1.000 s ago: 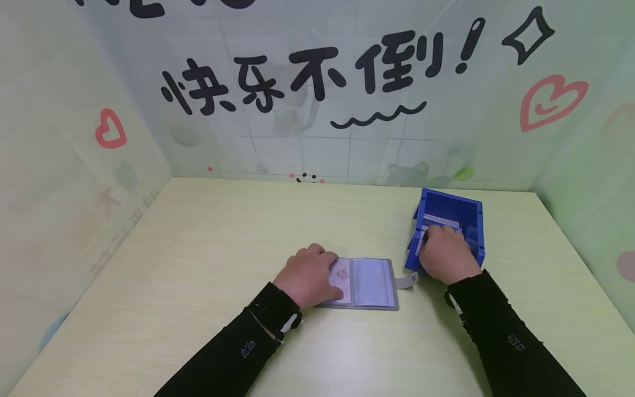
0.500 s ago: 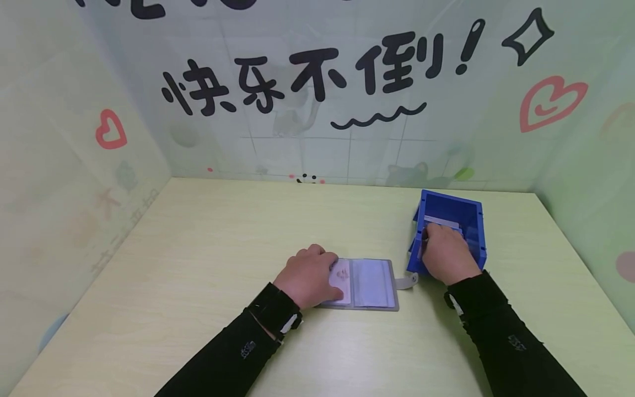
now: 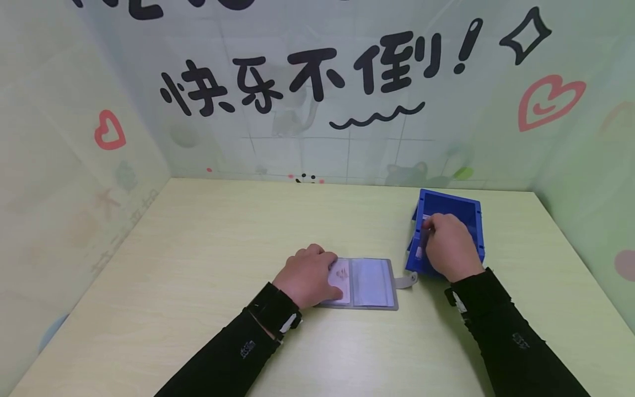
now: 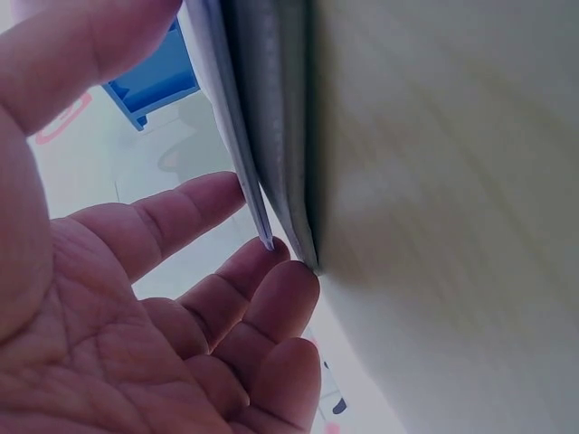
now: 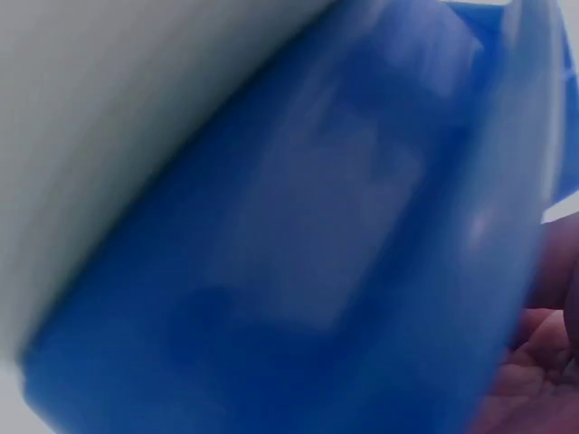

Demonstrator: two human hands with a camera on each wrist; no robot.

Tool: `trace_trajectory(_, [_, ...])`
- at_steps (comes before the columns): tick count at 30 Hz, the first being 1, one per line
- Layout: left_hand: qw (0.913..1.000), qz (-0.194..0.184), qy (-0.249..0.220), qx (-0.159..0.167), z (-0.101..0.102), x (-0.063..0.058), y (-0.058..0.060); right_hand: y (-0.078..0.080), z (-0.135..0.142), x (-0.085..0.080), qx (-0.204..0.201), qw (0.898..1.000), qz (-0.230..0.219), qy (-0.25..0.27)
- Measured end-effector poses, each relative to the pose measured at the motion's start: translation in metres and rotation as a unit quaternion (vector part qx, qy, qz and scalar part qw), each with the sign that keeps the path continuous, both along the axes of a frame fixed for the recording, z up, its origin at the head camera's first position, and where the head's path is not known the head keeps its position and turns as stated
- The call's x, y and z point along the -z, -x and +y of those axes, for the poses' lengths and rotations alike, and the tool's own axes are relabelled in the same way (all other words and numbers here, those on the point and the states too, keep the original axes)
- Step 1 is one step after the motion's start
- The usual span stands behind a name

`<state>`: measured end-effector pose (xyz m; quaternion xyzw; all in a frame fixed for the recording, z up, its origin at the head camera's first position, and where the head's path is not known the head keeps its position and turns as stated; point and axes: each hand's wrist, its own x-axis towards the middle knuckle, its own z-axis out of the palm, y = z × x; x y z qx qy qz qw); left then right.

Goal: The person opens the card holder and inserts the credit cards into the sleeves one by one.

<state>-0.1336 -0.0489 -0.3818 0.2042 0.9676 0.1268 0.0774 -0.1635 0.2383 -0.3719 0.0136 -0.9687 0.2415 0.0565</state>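
An opened grey card holder (image 3: 373,282) with clear sleeves lies on the table, its strap (image 3: 407,281) pointing right. My left hand (image 3: 307,275) holds its left side, thumb over a sleeve with a pale printed card. In the left wrist view, fingertips (image 4: 294,280) touch the raised edges of a sleeve (image 4: 237,136) and the cover (image 4: 288,136). My right hand (image 3: 452,245) reaches into a blue bin (image 3: 480,220), fingers curled in a pinch. Pale card edges (image 3: 419,252) show beside those fingers; the hand hides most of the card. Blue bin wall (image 5: 226,271) fills the right wrist view.
The pale wooden table (image 3: 223,231) extends around the card holder and bin. A printed backdrop (image 3: 297,138) with black characters and hearts stands along the back, with side panels at left and right (image 3: 595,182).
My right hand has risen slightly inside the bin and turned, and the white card strip seen earlier beyond it no longer shows. The left hand and card holder have stayed in place.
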Motion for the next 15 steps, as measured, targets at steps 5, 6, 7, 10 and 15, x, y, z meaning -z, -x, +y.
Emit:
trace_trajectory(5, [1.0,0.0,0.001,-0.001,0.0,0.001,0.001,-0.003,0.003,-0.011,0.005,0.999,0.032,0.029])
trace_trajectory(6, [1.0,0.001,0.001,0.0,0.0,0.001,0.001,-0.004,0.003,-0.013,0.008,0.998,0.042,0.035])
trace_trajectory(7, [1.0,0.003,0.002,0.0,0.0,0.001,0.001,-0.005,0.004,-0.016,0.012,0.998,0.054,0.039])
trace_trajectory(10, [1.0,0.006,0.004,0.001,0.0,0.001,0.0,-0.008,0.004,-0.024,0.029,0.994,0.089,0.052])
trace_trajectory(15, [0.9999,0.012,0.005,0.003,-0.001,0.0,0.0,-0.016,0.0,-0.036,0.055,0.984,0.144,0.087])
